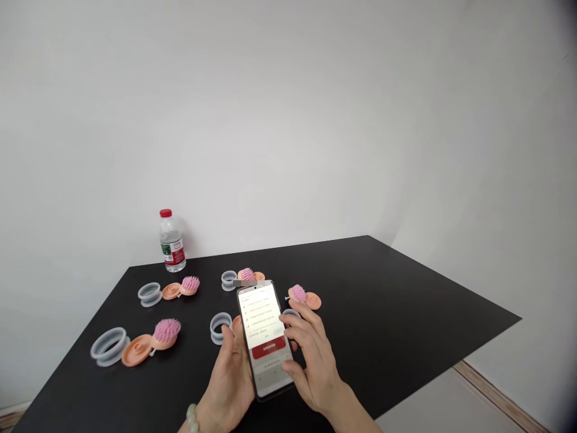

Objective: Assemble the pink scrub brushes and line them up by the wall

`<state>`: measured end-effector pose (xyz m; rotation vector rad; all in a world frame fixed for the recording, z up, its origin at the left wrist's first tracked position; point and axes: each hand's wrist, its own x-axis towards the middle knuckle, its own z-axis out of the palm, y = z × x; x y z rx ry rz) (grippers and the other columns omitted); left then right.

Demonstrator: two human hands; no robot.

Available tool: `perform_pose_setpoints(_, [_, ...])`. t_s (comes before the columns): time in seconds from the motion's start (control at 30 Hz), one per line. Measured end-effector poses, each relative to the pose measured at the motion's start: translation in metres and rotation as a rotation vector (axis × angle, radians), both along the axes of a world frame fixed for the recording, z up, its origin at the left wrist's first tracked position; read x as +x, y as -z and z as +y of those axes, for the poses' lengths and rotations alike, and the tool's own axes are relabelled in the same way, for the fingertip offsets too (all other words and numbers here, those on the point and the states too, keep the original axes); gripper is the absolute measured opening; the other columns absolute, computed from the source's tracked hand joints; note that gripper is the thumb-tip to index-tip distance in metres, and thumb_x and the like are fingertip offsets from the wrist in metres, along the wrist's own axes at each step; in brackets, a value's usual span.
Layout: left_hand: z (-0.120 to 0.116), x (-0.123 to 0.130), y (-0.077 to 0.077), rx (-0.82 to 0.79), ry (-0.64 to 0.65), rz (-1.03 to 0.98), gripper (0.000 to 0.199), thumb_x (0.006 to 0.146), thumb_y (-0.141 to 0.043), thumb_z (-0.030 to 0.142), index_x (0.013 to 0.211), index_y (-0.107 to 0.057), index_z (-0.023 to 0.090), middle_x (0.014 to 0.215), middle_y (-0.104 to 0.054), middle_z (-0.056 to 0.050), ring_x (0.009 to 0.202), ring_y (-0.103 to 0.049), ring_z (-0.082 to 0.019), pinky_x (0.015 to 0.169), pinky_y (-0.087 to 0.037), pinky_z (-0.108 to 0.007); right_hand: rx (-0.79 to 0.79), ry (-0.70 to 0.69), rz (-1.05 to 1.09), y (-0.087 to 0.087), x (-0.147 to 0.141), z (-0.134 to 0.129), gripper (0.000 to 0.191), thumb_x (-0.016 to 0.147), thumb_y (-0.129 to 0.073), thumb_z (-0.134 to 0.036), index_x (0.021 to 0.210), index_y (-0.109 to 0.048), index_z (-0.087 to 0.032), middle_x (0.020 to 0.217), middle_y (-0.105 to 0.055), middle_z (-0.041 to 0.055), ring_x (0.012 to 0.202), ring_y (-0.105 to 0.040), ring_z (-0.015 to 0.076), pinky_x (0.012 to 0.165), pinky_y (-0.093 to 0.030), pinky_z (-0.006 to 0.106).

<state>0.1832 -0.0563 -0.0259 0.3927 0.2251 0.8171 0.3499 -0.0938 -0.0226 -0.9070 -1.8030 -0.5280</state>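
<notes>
Phone, dark-edged, screen lit and facing up: small rows of text, too blurred to read, above a red button, greyish area below. Lies in the left hand, right of its thumb, upper end angled away and leftward, lower right screen under the right hand's fingers

left wrist — pale green beaded bracelet | right forearm — bare

Out there I have my bare left hand cupped, thumb raised, beyond its pale-green round-beaded bracelet; my bare right hand hovers right of that bracelet, fingers spread and curved
</notes>
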Motion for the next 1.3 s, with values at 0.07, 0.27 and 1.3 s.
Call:
perform_pose_setpoints(0.07, [0.001, 0.0, 0.001, 0.002, 0.005, 0.003, 0.057, 0.069, -0.073, 0.067, 0.109, -0.074, 0.027, 0.134, -0.067, -0.009, 0.133, -0.051, -0.041, 0.113, -0.03, -0.058, 0.001, 0.009, -0.003, -0.001, 0.0, 0.001, 0.039, 0.105, -0.035, -0.046, 0.11, -0.055, -0.013, 0.111, -0.068, 0.0159, 0.13, -0.051, 0.0321, 0.102, -0.051, 0.053])
perform_pose_setpoints(0.27, [0.003, 0.0, 0.01, 0.009, -0.017, 0.028, 0.063, 0.072, -0.069, 0.069, 0.119, -0.071, 0.026, 0.139, -0.064, -0.01, 0.138, -0.045, -0.04, 0.115, -0.028, -0.057, -0.003, 0.031, -0.029, -0.005, 0.0, 0.007, 0.038, 0.105, -0.036, -0.045, 0.112, -0.054, -0.012, 0.116, -0.067, 0.0169, 0.132, -0.05, 0.0319, 0.101, -0.051, 0.052])
perform_pose_setpoints(1.3, [0.0, 0.001, 0.008, 0.064, -0.011, 0.039, 0.067, 0.077, -0.064, 0.069, 0.13, -0.063, 0.027, 0.141, -0.062, -0.01, 0.138, -0.045, -0.039, 0.115, -0.027, -0.057, 0.005, -0.008, -0.043, -0.018, -0.001, 0.024, 0.037, 0.104, -0.037, -0.046, 0.106, -0.057, -0.015, 0.099, -0.07, 0.013, 0.122, -0.059, 0.0329, 0.097, -0.053, 0.058])
